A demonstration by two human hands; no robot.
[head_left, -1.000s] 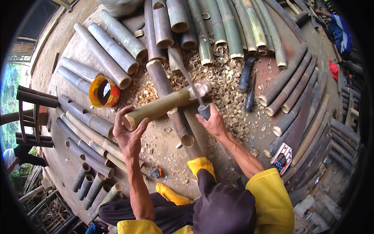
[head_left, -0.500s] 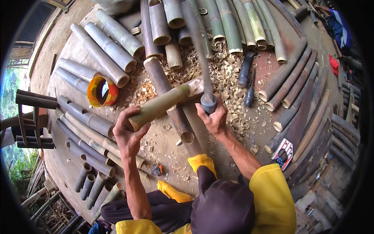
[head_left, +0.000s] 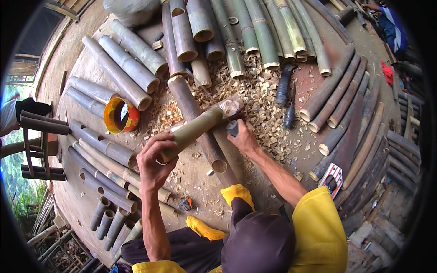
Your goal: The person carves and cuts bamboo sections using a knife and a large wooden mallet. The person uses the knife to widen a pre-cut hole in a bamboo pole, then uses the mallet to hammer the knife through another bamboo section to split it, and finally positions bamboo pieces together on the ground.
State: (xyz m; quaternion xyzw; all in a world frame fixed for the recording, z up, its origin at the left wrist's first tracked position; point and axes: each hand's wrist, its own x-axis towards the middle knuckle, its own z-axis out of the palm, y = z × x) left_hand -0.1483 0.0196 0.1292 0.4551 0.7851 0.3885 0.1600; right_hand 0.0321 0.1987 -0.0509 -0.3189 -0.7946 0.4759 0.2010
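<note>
My left hand is wrapped round the near end of a short green-brown bamboo tube. The tube slants away to the right, above a darker bamboo pole on the ground. A brown wooden block lies by the tube's far end. In my right hand is the dark handle of a long-bladed knife, close to that far end. The blade is hardly visible now. My foot in a yellow sock presses against the pole's near end.
Pale wood chips cover the ground beyond my right hand. Cut bamboo tubes lie ahead and on both sides. A black-handled tool, a pointed tool, an orange ring and a tape measure lie around.
The knife has come down from its raised, upright position, and my right hand has shifted slightly left and lower. The bamboo tube's far end has dipped; my left hand still grips it.
</note>
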